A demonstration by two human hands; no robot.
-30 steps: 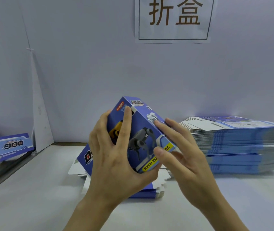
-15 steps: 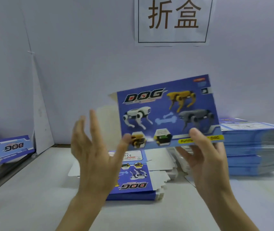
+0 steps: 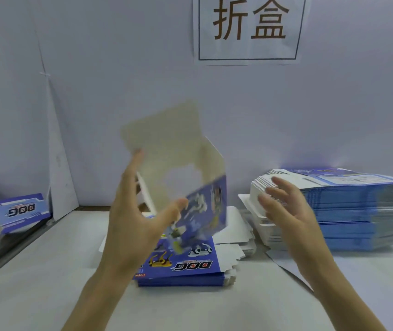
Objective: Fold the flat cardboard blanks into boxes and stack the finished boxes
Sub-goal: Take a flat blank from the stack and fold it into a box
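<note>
A partly opened blue "DOG" box hangs blurred in the air above the table's middle, its pale inner flaps pointing up. My left hand grips it, thumb on the blue printed face and fingers behind the raised flap. My right hand hovers to the right of the box with fingers spread, touching nothing. Under the box lies a small stack of flat blue blanks. A tall stack of blanks stands at the right.
One blue "DOG" box lies at the far left beyond a dark ledge. A white panel leans in the left corner. A paper sign hangs on the back wall. Loose white sheets lie between the stacks.
The box has swung from facing me to edge-on with its flaps up. My right hand has let go of it and moved right; my left hand now grips it.
</note>
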